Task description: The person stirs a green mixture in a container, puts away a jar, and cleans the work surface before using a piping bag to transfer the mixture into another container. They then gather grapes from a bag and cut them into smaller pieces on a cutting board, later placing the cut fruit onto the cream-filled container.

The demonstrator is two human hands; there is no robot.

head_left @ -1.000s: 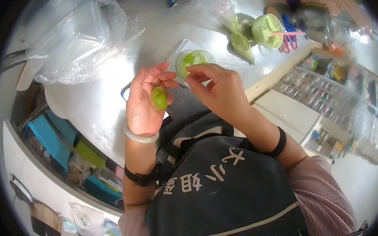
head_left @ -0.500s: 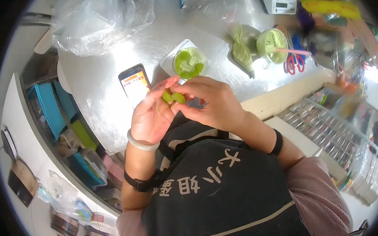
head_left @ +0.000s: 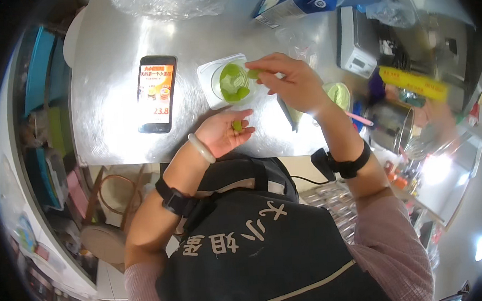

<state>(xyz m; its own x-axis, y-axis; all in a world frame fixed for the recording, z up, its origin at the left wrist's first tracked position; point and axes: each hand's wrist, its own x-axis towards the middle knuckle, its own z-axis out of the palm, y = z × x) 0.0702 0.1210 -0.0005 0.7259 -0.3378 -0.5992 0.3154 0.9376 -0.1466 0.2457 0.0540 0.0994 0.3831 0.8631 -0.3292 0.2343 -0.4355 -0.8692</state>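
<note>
My left hand (head_left: 221, 136) is turned palm up just in front of a round clear cup (head_left: 220, 88), with a green grape piece (head_left: 237, 126) held at its loosely curled fingers. With thumb and fingertips, my right hand (head_left: 296, 83) pinches another green grape piece (head_left: 253, 74) beside the cup's right rim. Inside the cup, green fruit pieces (head_left: 243, 93) lie around a pale green filling. The cup stands on a white square base (head_left: 208, 82); whether that is a small scale or a tray, I cannot tell.
Left of the cup, a lit phone (head_left: 156, 95) lies on the metal table (head_left: 104, 76). Behind my right arm are a bowl of pale green cream (head_left: 338, 94) and a pink-handled tool (head_left: 359, 119). A blue carton (head_left: 298, 2) and a scale (head_left: 356, 47) stand farther back.
My hands have parted. The right has moved up and right to the cup with one grape piece, while the left has dropped lower with the other. The view has shifted too.
</note>
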